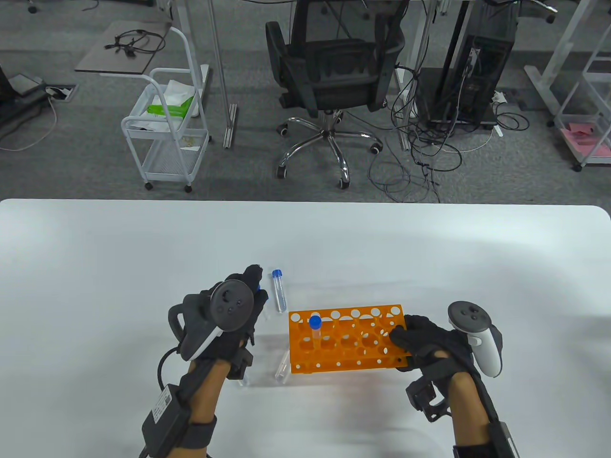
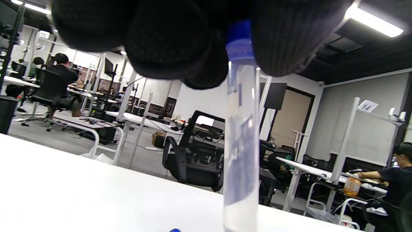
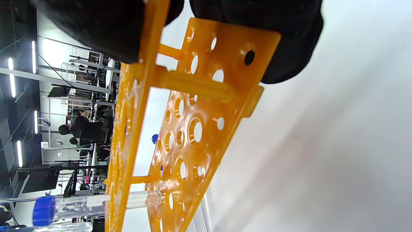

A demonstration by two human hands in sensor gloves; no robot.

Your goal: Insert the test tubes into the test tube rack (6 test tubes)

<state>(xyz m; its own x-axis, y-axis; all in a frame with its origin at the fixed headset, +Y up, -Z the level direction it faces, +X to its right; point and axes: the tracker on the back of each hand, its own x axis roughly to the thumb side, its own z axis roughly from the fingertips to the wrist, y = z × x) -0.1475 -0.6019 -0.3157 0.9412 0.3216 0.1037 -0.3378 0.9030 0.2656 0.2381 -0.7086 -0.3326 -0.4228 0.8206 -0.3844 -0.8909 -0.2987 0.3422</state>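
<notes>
- Nearest the bottom edge of the table view, two gloved forearms come in; the right hand [image 1: 422,341] sits lower right, fingers curled over the right end of the orange rack [image 1: 334,362], gripping it to keep it steady. The right wrist view backs that up: dark fingertips [image 3: 289,42] clamp the rack's end plate from both sides.
- Left hand [image 1: 234,315], lower left of centre, is closed round a tube. The left wrist view shows the held tube [image 2: 241,145] hanging upright from the fingers [image 2: 173,38], pinched by its blue cap, tip just above the white table [image 1: 95,296].
- Rack is centre-bottom of the table view w/ one blue-capped seated tube [image 1: 315,327] standing in a hole at its left end.
- At the rack's lower left corner, a clear tube end [image 1: 281,371] lies on the table; another may sit under the left wrist, can't tell.
- A bit farther up, just right of the left hand, a loose tube [image 1: 278,290] lies flat, cap pointing away.
- Judgement: this is approx. tube no. 2 of 6, picked up but not yet over the rack. Next move calls for carrying it right, lining the tip over a free hole next to the seated one, keeping it vertical, then lowering while the right hand holds the rack still.
- Far back, upper centre: an office chair [image 1: 334,62]; upper left, a white cart [image 1: 167,133].
</notes>
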